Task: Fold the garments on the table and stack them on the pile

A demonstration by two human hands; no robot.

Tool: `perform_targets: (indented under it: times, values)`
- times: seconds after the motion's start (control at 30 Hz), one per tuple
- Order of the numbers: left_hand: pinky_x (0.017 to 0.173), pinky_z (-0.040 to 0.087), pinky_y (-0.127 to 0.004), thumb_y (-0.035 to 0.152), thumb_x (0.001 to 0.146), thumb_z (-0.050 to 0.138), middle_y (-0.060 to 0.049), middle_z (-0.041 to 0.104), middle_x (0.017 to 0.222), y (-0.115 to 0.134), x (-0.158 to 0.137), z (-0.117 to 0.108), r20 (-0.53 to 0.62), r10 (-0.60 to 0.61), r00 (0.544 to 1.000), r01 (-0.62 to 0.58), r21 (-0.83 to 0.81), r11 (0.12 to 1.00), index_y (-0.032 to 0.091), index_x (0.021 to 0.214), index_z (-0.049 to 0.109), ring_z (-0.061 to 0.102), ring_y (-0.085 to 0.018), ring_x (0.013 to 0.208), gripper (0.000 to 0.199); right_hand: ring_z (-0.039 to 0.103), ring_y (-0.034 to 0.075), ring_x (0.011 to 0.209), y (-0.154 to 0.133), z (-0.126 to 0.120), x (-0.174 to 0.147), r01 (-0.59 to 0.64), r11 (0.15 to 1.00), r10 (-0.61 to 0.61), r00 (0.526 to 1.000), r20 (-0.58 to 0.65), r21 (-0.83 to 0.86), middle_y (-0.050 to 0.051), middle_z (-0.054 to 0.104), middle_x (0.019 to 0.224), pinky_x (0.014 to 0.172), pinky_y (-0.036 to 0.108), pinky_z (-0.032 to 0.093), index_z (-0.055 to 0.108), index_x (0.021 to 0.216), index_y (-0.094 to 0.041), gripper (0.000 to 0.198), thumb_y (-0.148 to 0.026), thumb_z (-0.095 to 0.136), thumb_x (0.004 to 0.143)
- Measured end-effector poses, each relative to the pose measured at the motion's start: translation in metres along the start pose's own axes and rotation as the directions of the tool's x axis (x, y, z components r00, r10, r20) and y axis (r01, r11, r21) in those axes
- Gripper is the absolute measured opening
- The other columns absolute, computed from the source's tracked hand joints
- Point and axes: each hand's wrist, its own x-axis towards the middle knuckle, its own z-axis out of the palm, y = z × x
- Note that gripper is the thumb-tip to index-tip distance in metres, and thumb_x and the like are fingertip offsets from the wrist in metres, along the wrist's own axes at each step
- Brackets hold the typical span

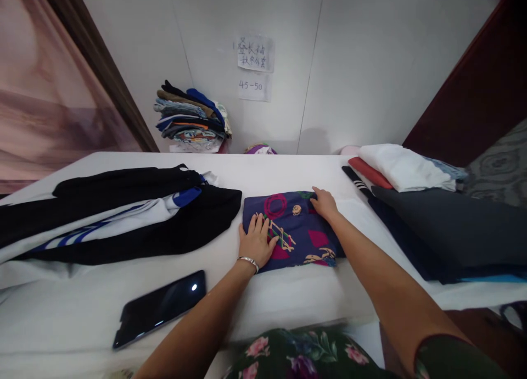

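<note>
A folded purple-blue garment with magenta, green and tan patterns lies on the white table in front of me. My left hand rests flat on its left part, fingers slightly spread, a silver bracelet at the wrist. At the garment's far right corner, my right hand has its fingers closed at the edge; the undersides of those fingers are hidden. A strip of dark cloth shows from beneath the garment's right side.
Black and white clothes spread out on the left, with a phone nearer me. Dark garments lie right, with white cloth on them. Behind the table rises a clothes stack; handwritten papers hang on the wall.
</note>
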Motion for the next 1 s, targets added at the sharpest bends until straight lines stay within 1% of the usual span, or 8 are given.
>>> perform_targets:
  times: [0.1, 0.2, 0.4, 0.5, 0.67, 0.77, 0.9, 1.0]
  values:
    - [0.109, 0.014, -0.062, 0.048, 0.089, 0.041, -0.013, 0.033, 0.151, 0.0, 0.0, -0.001, 0.006, 0.001, 1.0, -0.001, -0.009, 1.0, 0.019, 0.138, 0.044, 0.024, -0.032, 0.14, 0.057, 0.054, 0.022, 0.115, -0.001, -0.004, 0.007, 0.015, 0.999, -0.014, 0.999, -0.038, 0.028, 0.009, 0.06, 0.125, 0.096, 0.033, 0.042, 0.049, 0.134, -0.019, 0.045, -0.022, 0.042, 0.089]
    - [0.109, 0.013, -0.063, 0.047, 0.09, 0.04, -0.014, 0.033, 0.15, 0.001, 0.0, -0.002, 0.023, 0.001, 1.0, -0.001, -0.017, 1.0, 0.018, 0.139, 0.043, 0.023, -0.033, 0.14, 0.057, 0.053, 0.023, 0.116, 0.001, -0.002, 0.01, -0.015, 0.999, 0.017, 0.997, -0.071, 0.032, 0.011, 0.057, 0.126, 0.097, 0.035, 0.041, 0.048, 0.134, -0.019, 0.046, -0.019, 0.037, 0.09]
    - [0.111, 0.01, -0.062, 0.047, 0.09, 0.04, -0.012, 0.032, 0.151, 0.001, 0.0, 0.0, 0.015, 0.011, 1.0, -0.011, -0.015, 1.0, 0.02, 0.139, 0.043, 0.022, -0.031, 0.141, 0.056, 0.059, 0.027, 0.104, 0.004, 0.027, 0.005, -0.088, 0.996, 0.088, 0.996, 0.002, 0.028, 0.013, 0.061, 0.115, 0.088, 0.039, 0.044, 0.059, 0.122, -0.022, 0.038, -0.02, 0.043, 0.088]
    - [0.11, 0.011, -0.063, 0.047, 0.09, 0.04, -0.012, 0.033, 0.151, 0.0, 0.0, 0.0, 0.013, 0.013, 1.0, -0.013, -0.021, 1.0, 0.019, 0.139, 0.043, 0.023, -0.032, 0.14, 0.057, 0.059, 0.025, 0.105, 0.007, 0.03, 0.009, -0.107, 0.993, 0.105, 0.994, 0.038, 0.057, 0.011, 0.063, 0.115, 0.088, 0.037, 0.044, 0.058, 0.123, -0.024, 0.037, -0.021, 0.047, 0.087]
    - [0.11, 0.011, -0.063, 0.047, 0.09, 0.041, -0.013, 0.034, 0.15, 0.001, 0.001, -0.001, 0.021, 0.004, 1.0, -0.003, -0.039, 0.999, 0.018, 0.139, 0.044, 0.023, -0.032, 0.14, 0.057, 0.065, 0.02, 0.09, 0.022, 0.014, 0.013, -0.161, 0.974, 0.14, 0.981, 0.135, 0.161, 0.01, 0.069, 0.098, 0.08, 0.031, 0.049, 0.047, 0.136, -0.014, 0.052, -0.037, 0.049, 0.089]
    - [0.109, 0.01, -0.064, 0.047, 0.09, 0.04, -0.014, 0.034, 0.15, 0.001, 0.001, 0.0, 0.021, 0.005, 1.0, -0.004, -0.041, 0.999, 0.019, 0.139, 0.044, 0.023, -0.032, 0.14, 0.056, 0.066, 0.019, 0.087, 0.028, 0.01, 0.001, -0.163, 0.964, 0.129, 0.977, 0.168, 0.21, 0.011, 0.069, 0.102, 0.079, 0.03, 0.05, 0.038, 0.142, -0.013, 0.065, -0.044, 0.052, 0.087]
    - [0.11, 0.009, -0.063, 0.048, 0.09, 0.04, -0.013, 0.034, 0.15, 0.0, 0.001, 0.002, 0.015, 0.005, 1.0, -0.005, -0.04, 0.999, 0.019, 0.139, 0.044, 0.023, -0.032, 0.14, 0.057, 0.063, 0.022, 0.102, 0.028, 0.012, -0.016, -0.076, 0.952, 0.048, 0.994, 0.1, 0.296, 0.01, 0.065, 0.116, 0.087, 0.034, 0.048, 0.042, 0.139, -0.018, 0.063, -0.032, 0.059, 0.081]
    - [0.11, 0.009, -0.062, 0.048, 0.09, 0.04, -0.013, 0.034, 0.15, 0.0, 0.002, 0.002, 0.016, 0.005, 1.0, -0.004, -0.031, 1.0, 0.019, 0.139, 0.043, 0.023, -0.031, 0.14, 0.057, 0.063, 0.021, 0.092, 0.023, 0.004, -0.017, -0.016, 0.945, 0.016, 1.0, 0.003, 0.327, 0.007, 0.067, 0.109, 0.084, 0.035, 0.048, 0.047, 0.135, -0.02, 0.052, -0.029, 0.052, 0.083]
